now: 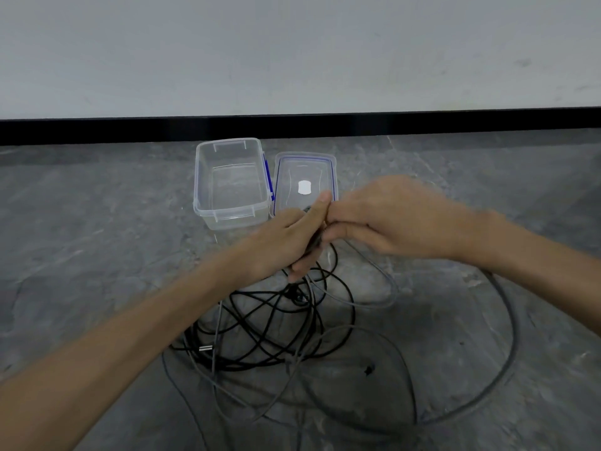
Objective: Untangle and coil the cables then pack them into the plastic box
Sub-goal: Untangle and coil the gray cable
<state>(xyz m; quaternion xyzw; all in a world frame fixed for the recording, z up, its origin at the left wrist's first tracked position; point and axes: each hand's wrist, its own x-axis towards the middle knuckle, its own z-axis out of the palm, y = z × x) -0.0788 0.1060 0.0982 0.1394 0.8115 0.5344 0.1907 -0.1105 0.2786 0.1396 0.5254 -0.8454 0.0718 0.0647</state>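
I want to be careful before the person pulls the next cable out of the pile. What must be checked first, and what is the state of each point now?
1. Plastic box open and empty: ok.
2. Lid off, lying flat to the right of the box: ok.
3. Left hand grips a strand of the black cables: ok.
4. Right hand has a firm pinch: cannot tell, because its fingertips are blurred and hidden.
5. Black cables free of the grey cables: not ok, they cross in one pile.
6. Any cable coiled: not ok.
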